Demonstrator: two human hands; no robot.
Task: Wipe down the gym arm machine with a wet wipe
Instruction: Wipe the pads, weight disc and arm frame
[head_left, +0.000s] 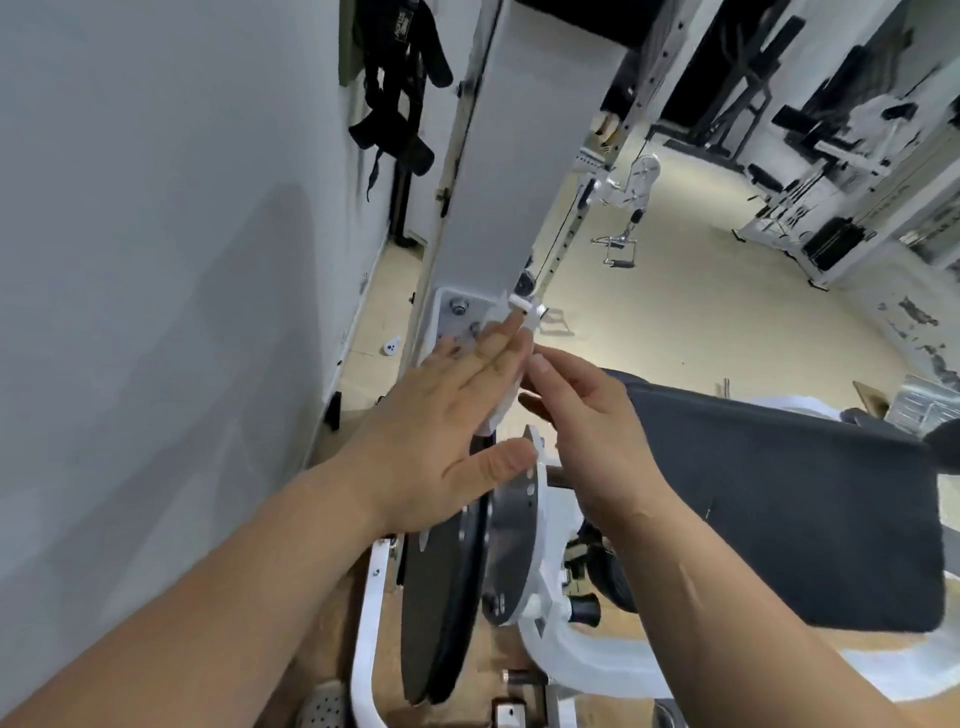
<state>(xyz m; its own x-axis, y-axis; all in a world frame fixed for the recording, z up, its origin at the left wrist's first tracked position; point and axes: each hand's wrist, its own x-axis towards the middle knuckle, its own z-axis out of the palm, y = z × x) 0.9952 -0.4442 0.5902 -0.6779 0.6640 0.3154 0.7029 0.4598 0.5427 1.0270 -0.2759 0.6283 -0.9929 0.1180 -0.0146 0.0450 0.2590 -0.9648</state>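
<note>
The left hand (447, 415) lay flat, fingers straight and close together (thumb spread), backing the wet wipe (511, 387). The right hand (582, 415) pinched the wipe's edge between thumb and forefinger, above the grey discs (452, 597) of the arm machine (571, 654).

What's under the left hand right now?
A wet wipe peeks out along the finger edge of the left hand, pinched there by the right hand. Beyond it shows the bolted white base plate. The left hand covers the rest of both.
</note>
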